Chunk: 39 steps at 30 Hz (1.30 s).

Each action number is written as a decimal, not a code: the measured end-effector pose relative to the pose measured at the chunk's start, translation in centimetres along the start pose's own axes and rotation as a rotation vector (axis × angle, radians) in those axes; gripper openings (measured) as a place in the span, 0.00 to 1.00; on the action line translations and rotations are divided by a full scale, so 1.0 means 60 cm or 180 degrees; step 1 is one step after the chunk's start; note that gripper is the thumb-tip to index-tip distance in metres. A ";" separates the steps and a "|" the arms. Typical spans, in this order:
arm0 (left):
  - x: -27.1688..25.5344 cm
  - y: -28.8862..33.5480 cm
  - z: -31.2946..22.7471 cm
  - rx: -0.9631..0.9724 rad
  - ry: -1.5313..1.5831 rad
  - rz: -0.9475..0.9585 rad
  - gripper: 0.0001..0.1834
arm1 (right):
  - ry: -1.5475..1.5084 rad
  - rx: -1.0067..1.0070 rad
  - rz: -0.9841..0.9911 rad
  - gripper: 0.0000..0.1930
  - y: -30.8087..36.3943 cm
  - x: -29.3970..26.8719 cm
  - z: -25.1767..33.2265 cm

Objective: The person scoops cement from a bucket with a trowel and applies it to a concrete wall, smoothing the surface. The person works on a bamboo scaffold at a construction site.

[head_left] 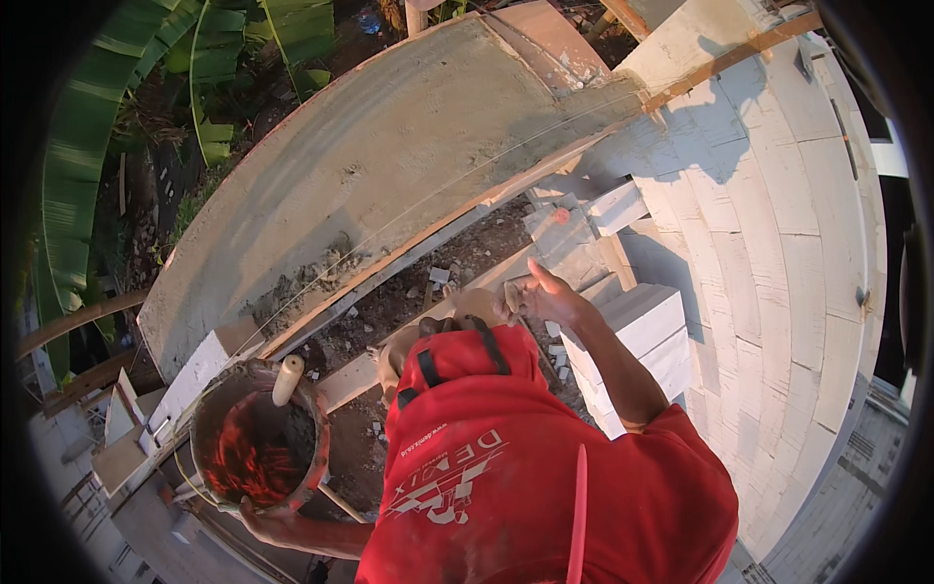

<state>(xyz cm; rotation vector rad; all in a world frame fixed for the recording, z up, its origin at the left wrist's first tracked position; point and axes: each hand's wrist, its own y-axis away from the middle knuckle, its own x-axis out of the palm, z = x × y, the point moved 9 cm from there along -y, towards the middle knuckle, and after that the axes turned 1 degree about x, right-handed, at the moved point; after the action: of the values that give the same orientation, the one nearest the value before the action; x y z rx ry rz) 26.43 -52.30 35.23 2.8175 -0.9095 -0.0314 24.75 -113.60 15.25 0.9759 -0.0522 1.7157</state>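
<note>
At the lower left, my left hand (277,526) grips the near side of a round bucket (319,457), its fingers against the wall. Inside the bucket is a dark, wet-looking mix with a reddish reflection. A pale wooden tool handle (289,380) leans out over the far rim; the rest of that tool is hidden. My right hand (545,297) is raised in front of my red shirt, its thumb stretched out and its other fingers loosely bent, with nothing visible in it. Beyond both hands spreads a grey mortar surface (389,165), smooth over most of it and lumpy near its lower left end.
A wooden board (467,202) edges the mortar, with a thin string line across it. White blocks (632,341) are stacked beside my right arm, in front of a pale block wall (778,292). Rubble (438,275) lies in the gap below. Large green leaves (88,165) hang at left.
</note>
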 end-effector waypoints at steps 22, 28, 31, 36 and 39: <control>-0.030 -0.046 0.046 -0.0156 -0.0078 -0.0061 0.18 | 0.3611 0.0170 -0.2377 0.29 -0.097 -0.072 -0.200; -0.018 -0.052 0.068 -0.0256 -0.0099 0.0091 0.18 | 0.3316 0.0089 -0.2252 0.38 -0.044 -0.025 -0.215; -0.012 -0.049 0.074 -0.0286 -0.0114 0.0145 0.17 | 0.3302 0.0399 -0.2169 0.46 -0.034 -0.037 -0.247; -0.009 -0.038 0.079 -0.0296 -0.0148 0.0219 0.17 | 0.3447 0.0325 -0.2803 0.48 -0.002 -0.103 -0.311; -0.010 -0.030 0.086 -0.0302 -0.0124 0.0219 0.16 | 0.2808 0.1686 -0.2592 0.47 0.071 -0.123 -0.467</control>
<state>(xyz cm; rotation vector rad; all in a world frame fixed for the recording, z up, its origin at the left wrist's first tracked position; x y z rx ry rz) 26.57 -51.36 29.81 2.7056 -0.9861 -0.1174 5.57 -107.38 -6.02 0.3990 1.2497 1.2439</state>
